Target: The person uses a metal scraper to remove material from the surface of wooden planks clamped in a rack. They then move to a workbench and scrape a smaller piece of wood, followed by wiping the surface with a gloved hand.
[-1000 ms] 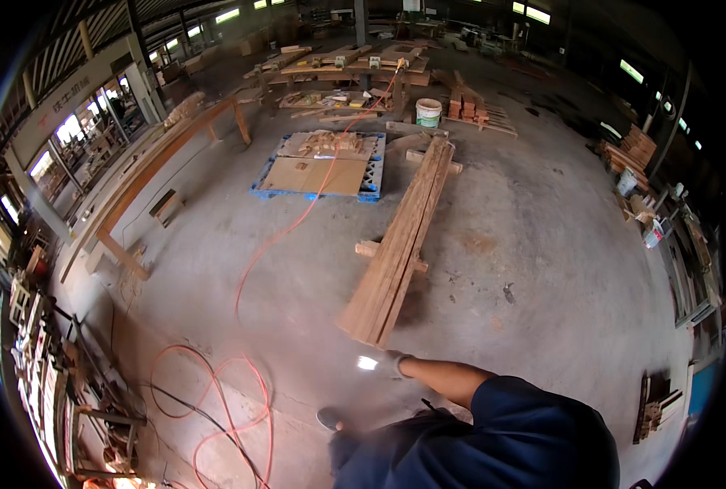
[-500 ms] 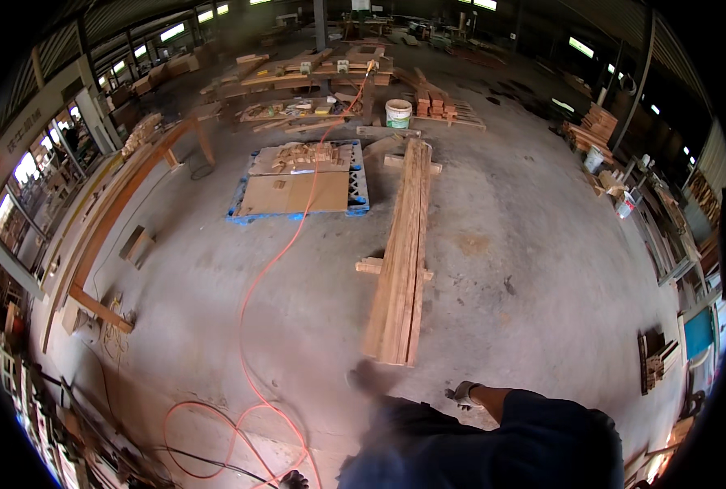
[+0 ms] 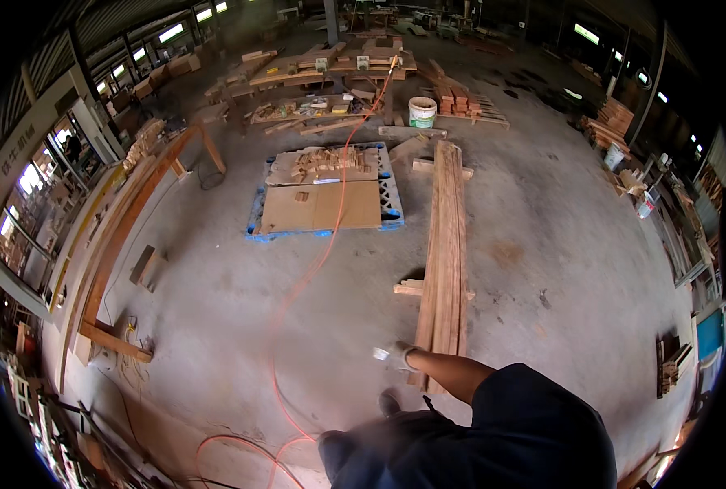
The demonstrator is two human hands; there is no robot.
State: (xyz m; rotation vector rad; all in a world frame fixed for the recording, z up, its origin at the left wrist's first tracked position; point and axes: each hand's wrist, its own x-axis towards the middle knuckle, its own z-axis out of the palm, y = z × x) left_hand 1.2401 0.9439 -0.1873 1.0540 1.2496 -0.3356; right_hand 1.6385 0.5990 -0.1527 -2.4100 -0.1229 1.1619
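Observation:
My right hand point(image 3: 400, 356), in a pale glove, reaches forward just over the left side of the near end of a stack of long wooden boards point(image 3: 443, 261). A small whitish piece point(image 3: 380, 354) shows at its fingertips, too blurred to name. The fingers look closed around it. The bare forearm and dark sleeve point(image 3: 534, 407) cross above the boards' near end. My left hand does not show. Short wooden bearers point(image 3: 410, 288) hold the boards off the concrete floor. One shoe point(image 3: 389, 403) shows beside the boards' near end.
An orange hose point(image 3: 298, 289) runs across the floor and loops near me. Ahead left lies a blue pallet point(image 3: 391, 196) with cardboard point(image 3: 322, 208) and small wood pieces point(image 3: 326, 163). A white bucket point(image 3: 422, 112) stands beyond the boards. A long wooden frame point(image 3: 127, 216) stands left.
My right hand has swung forward and left, from beside my body to the boards' near end. The view has turned left. A dark-gloved hand at the lower edge is out of view now.

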